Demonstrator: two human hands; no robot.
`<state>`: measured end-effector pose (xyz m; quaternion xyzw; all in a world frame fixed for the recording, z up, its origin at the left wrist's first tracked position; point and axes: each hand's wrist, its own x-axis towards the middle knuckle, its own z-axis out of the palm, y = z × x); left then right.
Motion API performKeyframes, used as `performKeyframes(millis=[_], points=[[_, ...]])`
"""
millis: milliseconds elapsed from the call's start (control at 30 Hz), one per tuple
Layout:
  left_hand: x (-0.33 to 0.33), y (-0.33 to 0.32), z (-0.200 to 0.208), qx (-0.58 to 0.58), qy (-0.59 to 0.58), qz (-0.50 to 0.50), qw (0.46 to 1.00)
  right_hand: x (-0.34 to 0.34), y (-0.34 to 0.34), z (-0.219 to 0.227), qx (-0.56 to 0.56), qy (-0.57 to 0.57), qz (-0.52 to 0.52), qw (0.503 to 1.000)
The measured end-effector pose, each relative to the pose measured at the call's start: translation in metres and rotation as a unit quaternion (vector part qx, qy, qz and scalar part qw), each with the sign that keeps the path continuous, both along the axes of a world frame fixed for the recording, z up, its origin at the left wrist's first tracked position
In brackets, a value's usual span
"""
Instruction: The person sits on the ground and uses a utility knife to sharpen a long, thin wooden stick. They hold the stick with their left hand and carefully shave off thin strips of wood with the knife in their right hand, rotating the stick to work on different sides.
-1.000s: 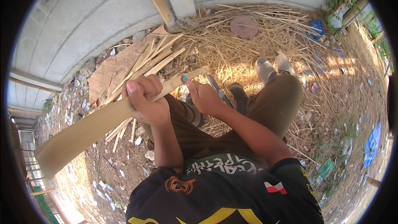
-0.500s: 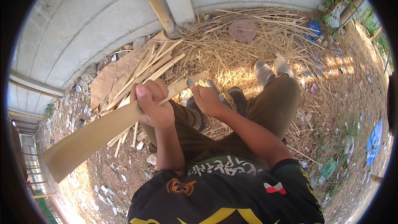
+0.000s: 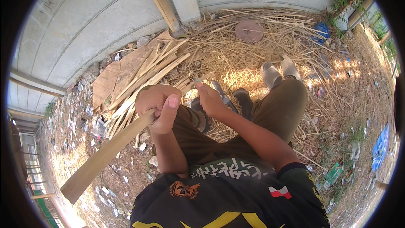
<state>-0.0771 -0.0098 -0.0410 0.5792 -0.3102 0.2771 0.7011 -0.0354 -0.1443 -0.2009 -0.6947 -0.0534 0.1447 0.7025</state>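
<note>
My left hand (image 3: 158, 105) is closed in a fist around a long, flat bamboo strip (image 3: 109, 154). The strip's wide end slants down to the lower left, and its thinner far end passes beyond the fist toward my right hand. My right hand (image 3: 212, 101) is closed, with a small blue wrap at a fingertip beside the strip's far end. A grey knife (image 3: 223, 94) shows along the right hand's outer side; its grip is hidden by the hand. Both hands are in front of my knees.
Split bamboo strips (image 3: 147, 74) lie on a brown cardboard sheet (image 3: 109, 80) at the left. Straw-like shavings (image 3: 236, 63) cover the ground ahead, with a round reddish slab (image 3: 249, 31) among them. A concrete wall (image 3: 101, 17) and bamboo pole (image 3: 159, 2) stand behind.
My left hand has turned over into a fist, and the strip has rotated, now showing a narrower side. Its near end has dropped lower. My right hand has shifted slightly.
</note>
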Motion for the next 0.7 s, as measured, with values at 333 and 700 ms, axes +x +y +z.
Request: performKeyframes(millis=[333,700], points=[[0.001,0.003,0.008,0.046,0.002,-0.015,0.999,-0.006,-0.015,0.034,-0.107,-0.096,0.070,0.987],[0.003,0.020,0.007,0.041,-0.005,-0.094,0.995,-0.017,-0.017,0.046,-0.132,-0.133,0.102,0.977]])
